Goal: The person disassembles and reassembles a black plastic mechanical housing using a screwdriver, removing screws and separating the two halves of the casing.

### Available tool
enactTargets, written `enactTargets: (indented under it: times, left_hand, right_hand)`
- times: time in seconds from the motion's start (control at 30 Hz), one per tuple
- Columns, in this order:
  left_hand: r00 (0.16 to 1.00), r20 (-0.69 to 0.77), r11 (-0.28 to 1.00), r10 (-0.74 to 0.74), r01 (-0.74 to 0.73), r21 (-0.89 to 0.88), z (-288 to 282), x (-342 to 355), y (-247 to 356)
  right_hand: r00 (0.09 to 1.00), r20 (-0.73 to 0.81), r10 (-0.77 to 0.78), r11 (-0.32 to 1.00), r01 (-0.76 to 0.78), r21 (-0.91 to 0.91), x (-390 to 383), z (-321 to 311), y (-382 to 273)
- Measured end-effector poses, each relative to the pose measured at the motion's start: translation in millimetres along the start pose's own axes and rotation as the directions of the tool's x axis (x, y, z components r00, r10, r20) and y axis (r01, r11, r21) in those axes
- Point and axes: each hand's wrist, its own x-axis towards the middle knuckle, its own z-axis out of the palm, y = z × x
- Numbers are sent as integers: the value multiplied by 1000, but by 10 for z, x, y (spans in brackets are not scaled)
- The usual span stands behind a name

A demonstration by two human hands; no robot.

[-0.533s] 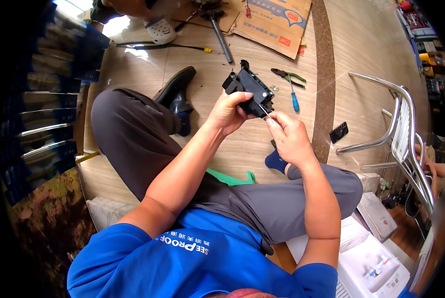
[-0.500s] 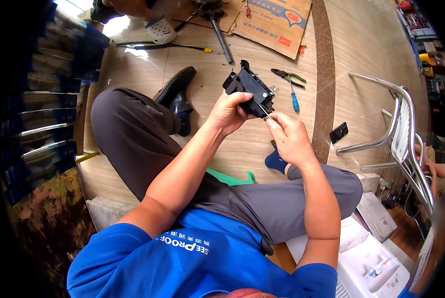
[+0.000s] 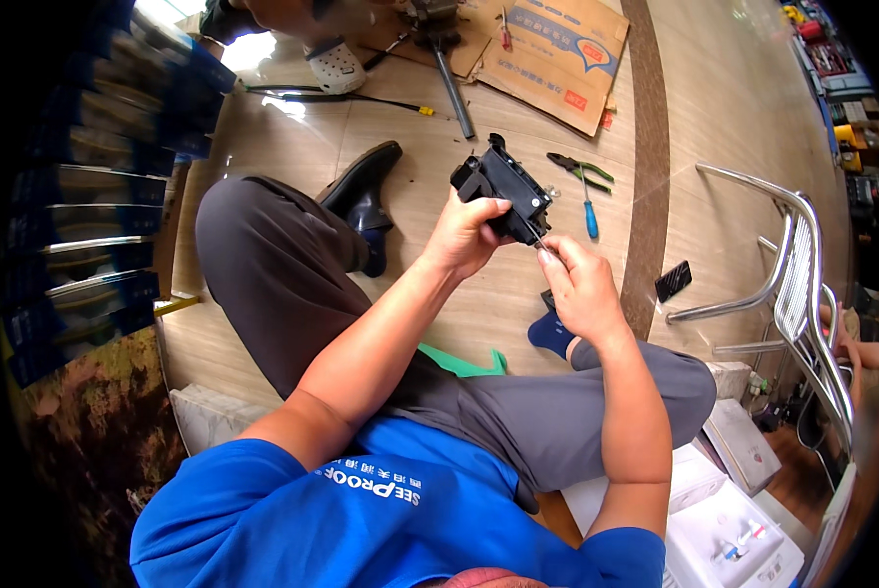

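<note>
left hand [image 3: 469,235] fingers clamped round a black plastic mechanism [image 3: 503,186], held above the floor [image 3: 439,157]. right hand [image 3: 578,286] at its 5 o'clock, pinching a thin screwdriver [image 3: 534,235] into it. pliers [image 3: 578,169] at 3 o'clock.

Scene was evenly and brightly lit. Blown-out glare was recorded on the floor [image 3: 263,49] at upper left. Soft shadows were noted. Strong fisheye bending and dark vignetting were observed at the rim; centre was sharp.
</note>
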Motion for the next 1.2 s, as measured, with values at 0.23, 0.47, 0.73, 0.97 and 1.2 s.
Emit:
enactTargets:
  times: [0.23,0.47,0.73,0.97,1.2]
  left_hand:
    - [999,-27,999,39,-38,33,-2,14,-31]
    - [999,-43,999,5,-7,-46,24,-7,-25]
    - [987,-128,993,100,-91,75,-17,35,-41]
    - [929,-364,996,74,-83,-10,-242,105,190]
    - [926,-378,997,-1,-27,-69,-279,128,126]
  right_hand:
    - [995,-30,-95,994,93,-64,-19,-4,-2]
    - [998,-20,-56,998,56,-32,-18,4,-30]
    - [996,-47,-70,980,60,-188,-92,126,-58]
    - [1000,-25,-13,1000,12,-27,-102,172,242]
    - [907,83,413,785,-309,-537,421,589,2127]
